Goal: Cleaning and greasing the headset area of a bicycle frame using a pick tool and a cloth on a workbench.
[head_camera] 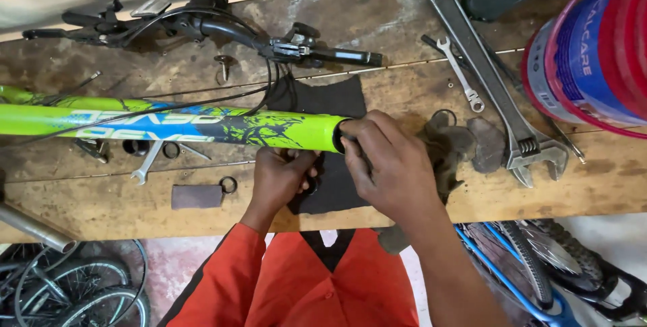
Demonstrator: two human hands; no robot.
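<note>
Green frame tube point(168, 125) lies across bench point(101, 206), open end mid-bench; right hand point(387, 169) fingers curled over that end; left hand point(280, 179) cupped beneath, grip unclear; adjustable wrench point(492, 78) right; near edge bare.

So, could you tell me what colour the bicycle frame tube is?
Bright green frame tube with blue and black graphics, head view.

Bright green frame tube point(168, 125) with blue and black splatter pattern, at nine o'clock. Black handlebar point(202, 27) at eleven o'clock. Red and blue bucket point(593, 51) at two o'clock. Silver adjustable wrench point(492, 78) beside. Orange sleeve point(222, 280) at six o'clock.
</note>
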